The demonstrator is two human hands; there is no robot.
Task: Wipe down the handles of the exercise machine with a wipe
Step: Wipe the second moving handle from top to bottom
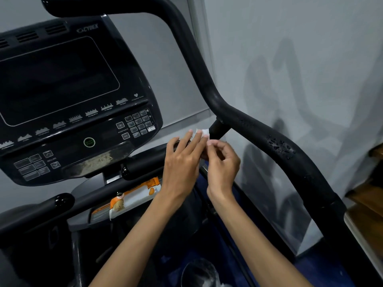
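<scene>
Preparation step: left hand (182,160) and right hand (222,162) both pinch the wipe (204,133), unfolding it beside the wet handle (275,139), which needs wiping next.

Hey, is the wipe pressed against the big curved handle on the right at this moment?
No, both hands hold the wipe in the air, short of the curved handle.

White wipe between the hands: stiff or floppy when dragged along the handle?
Probably floppy: the small white wipe looks thin and creased where the left hand and right hand hold it. Likely very light. On the curved black handle, it may bunch unless pressed flat.
</scene>
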